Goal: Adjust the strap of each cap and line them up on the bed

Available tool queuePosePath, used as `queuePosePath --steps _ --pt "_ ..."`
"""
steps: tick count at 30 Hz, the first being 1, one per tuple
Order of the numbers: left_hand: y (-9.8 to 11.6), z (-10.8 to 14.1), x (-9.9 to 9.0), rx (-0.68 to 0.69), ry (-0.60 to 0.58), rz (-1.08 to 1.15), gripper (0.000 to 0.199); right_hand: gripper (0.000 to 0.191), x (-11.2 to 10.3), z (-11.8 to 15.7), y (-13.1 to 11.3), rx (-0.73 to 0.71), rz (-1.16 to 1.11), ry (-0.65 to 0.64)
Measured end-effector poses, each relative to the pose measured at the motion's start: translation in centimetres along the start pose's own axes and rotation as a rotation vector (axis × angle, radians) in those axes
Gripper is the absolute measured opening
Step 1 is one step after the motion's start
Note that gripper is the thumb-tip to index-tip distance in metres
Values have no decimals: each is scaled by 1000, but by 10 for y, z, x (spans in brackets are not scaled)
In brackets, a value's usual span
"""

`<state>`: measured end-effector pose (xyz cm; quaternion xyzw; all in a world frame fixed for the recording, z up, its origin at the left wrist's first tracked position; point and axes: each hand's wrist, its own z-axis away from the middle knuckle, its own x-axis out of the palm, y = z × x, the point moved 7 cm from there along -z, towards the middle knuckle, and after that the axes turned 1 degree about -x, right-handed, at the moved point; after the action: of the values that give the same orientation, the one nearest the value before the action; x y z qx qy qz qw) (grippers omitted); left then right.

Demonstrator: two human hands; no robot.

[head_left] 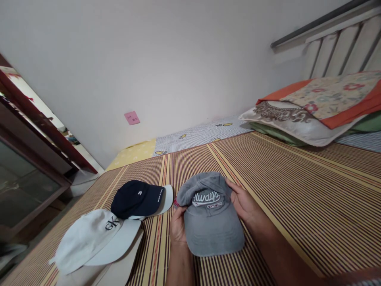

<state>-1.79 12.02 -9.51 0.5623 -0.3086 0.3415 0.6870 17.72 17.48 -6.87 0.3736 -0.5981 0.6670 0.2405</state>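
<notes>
Between my two hands is a grey baseball cap (212, 222), its brim toward me and white lettering on the front. My left hand (178, 226) is closed on the cap's left side, by the edge of the brim. On the opposite side, my right hand (242, 200) grips the crown, with part of the fingers hidden behind the fabric. Left of them lies a navy cap (133, 200) with a pale brim showing beneath it. Nearer to me sits a white cap (89, 238) with dark letters, on top of a beige cap (119, 270).
A striped woven mat (285, 182) covers the bed. Pillows (285, 115) and a folded floral cloth (330, 99) lie at the back right, below a radiator (342, 47). A pink note (131, 117) is stuck to the wall. A glass-fronted cabinet (26, 182) stands at left.
</notes>
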Motion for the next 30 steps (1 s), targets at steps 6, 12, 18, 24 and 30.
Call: queuePosePath --steps 6,12,18,24,30 --pt "12 8 0 165 75 51 26 24 0 -3 7 52 18 -15" --pt "7 14 22 109 -284 94 28 31 -8 -6 14 50 70 -8" --pt "17 7 7 199 -146 106 28 31 -9 -4 22 124 170 -70" --pt "31 7 -10 197 7 62 20 37 10 18 27 250 293 -250" --pt "23 9 5 111 113 171 24 65 -1 12 13 100 367 -163"
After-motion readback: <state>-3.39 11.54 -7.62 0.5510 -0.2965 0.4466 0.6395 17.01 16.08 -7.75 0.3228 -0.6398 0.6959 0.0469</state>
